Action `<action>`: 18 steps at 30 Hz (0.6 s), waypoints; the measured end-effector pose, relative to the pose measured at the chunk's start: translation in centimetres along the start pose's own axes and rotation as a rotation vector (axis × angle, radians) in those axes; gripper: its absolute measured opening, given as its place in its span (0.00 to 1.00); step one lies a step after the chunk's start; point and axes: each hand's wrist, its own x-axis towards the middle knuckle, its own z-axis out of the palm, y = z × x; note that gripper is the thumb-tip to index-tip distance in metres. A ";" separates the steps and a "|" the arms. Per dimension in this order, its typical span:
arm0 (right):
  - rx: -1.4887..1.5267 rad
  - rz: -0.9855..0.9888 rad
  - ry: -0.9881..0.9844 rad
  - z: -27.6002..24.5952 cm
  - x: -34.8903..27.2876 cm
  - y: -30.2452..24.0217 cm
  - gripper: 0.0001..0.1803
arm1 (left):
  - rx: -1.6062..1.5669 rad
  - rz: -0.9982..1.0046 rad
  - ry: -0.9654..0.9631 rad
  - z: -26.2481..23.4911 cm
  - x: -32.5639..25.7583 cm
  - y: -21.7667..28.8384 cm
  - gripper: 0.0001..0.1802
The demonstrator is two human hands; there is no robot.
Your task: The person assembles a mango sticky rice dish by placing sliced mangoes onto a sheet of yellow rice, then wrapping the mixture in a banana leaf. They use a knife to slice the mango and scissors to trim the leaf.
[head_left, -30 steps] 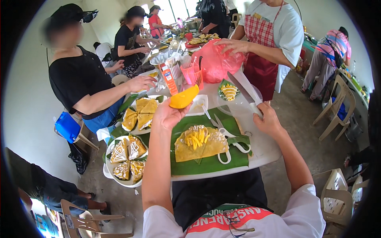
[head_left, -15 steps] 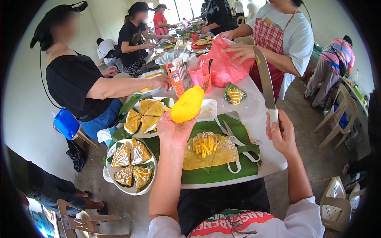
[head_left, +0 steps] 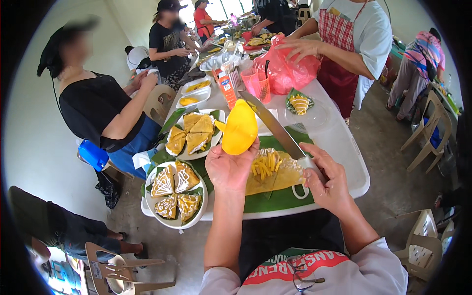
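Note:
A peeled yellow mango point(head_left: 240, 129) stands upright in my left hand point(head_left: 227, 167), whose fingers are closed behind its lower part. A small flap of flesh juts from the mango's left side. My right hand point(head_left: 328, 178) grips the white handle of a large knife point(head_left: 279, 132). Its blade slants up and left, close beside the mango; contact between them cannot be told. Below lies a folded yellow crepe point(head_left: 250, 186) topped with mango strips point(head_left: 264, 167), on a banana leaf point(head_left: 258, 204). White-handled scissors point(head_left: 298, 194) lie partly hidden by my right hand.
Two white plates point(head_left: 158, 219) point(head_left: 220, 115) at left hold filled crepe wedges. Farther back stand an orange carton point(head_left: 227, 91), a pink cup point(head_left: 260, 84) and a red plastic bag point(head_left: 295, 73). Two people point(head_left: 96, 98) point(head_left: 355, 46) stand close along the table sides. A plastic chair point(head_left: 125, 275) is lower left.
The knife has swung left and down from upright to beside the mango. The mango is turned more upright and shows a flap. The person at left has drawn an arm back from the table.

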 end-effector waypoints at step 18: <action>-0.087 -0.115 -0.060 2.4 -1.7 -1.5 0.33 | 0.475 0.391 -0.010 0.7 -0.2 -1.1 0.27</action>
